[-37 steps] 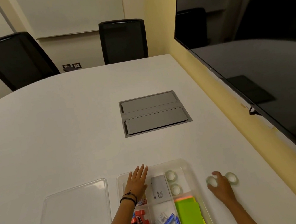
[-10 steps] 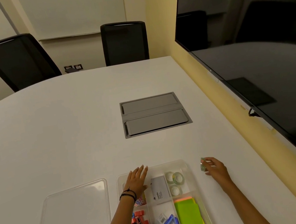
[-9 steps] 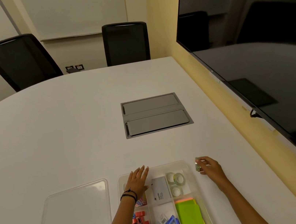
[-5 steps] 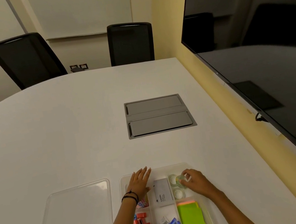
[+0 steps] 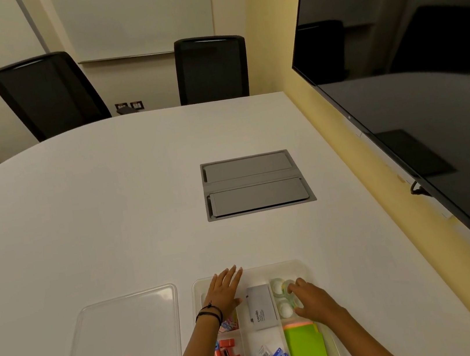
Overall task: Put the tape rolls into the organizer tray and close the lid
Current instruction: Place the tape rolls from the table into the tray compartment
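Tape rolls (image 5: 277,284) lie flat, holes upward, in the organizer tray (image 5: 301,265) at lower right; right hand (image 5: 311,300) pinches one, left hand (image 5: 224,290) spread flat.

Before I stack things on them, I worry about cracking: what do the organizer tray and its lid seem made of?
Organizer tray: probably frosted translucent plastic; contents show hazily through its walls. Lid: apparently clear glossy plastic; the table shows through and light glints off it.
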Available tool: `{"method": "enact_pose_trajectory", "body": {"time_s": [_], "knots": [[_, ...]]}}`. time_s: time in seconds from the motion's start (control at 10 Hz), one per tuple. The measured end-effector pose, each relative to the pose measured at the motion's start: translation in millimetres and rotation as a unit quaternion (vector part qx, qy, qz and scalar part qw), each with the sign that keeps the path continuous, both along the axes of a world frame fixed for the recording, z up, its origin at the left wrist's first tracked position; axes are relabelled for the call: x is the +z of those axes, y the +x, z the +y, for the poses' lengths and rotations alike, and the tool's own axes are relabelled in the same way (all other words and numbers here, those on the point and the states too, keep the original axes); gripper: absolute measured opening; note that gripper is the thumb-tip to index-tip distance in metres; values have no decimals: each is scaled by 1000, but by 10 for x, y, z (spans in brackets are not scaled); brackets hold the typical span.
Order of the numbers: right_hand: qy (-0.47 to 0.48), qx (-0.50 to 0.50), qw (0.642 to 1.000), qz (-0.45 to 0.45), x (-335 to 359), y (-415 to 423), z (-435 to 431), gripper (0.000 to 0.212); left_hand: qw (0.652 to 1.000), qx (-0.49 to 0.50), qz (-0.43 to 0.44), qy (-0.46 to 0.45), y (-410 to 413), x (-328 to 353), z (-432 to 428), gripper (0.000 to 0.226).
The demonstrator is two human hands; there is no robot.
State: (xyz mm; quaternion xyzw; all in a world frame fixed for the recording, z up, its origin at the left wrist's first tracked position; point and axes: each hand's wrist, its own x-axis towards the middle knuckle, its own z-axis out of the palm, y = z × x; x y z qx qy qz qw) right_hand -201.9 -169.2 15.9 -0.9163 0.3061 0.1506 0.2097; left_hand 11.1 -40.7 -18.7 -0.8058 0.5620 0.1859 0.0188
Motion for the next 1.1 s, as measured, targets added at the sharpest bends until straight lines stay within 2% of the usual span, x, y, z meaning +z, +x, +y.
{"method": "enact_pose_trajectory", "body": {"time_s": [0.2, 0.4, 0.5, 0.7, 1.1], "knots": [[11, -1, 1000, 29, -42, 3, -21, 37, 1000, -2, -2, 1, 1, 4, 4, 72], [25, -16, 999, 13, -50, 32, -40, 36, 1000, -1, 3, 1, 2, -3, 4, 72], [7, -47, 999, -8, -45, 84, -15, 37, 1000, 1, 4, 0, 3, -9, 3, 72], [-49, -78, 996, -2, -93, 228, 88, 54, 1000, 3, 5, -1, 1, 0, 1, 72], [-75, -59, 995, 36, -203, 349, 20, 53, 1000, 5, 7, -13, 3, -61, 12, 72]]}}
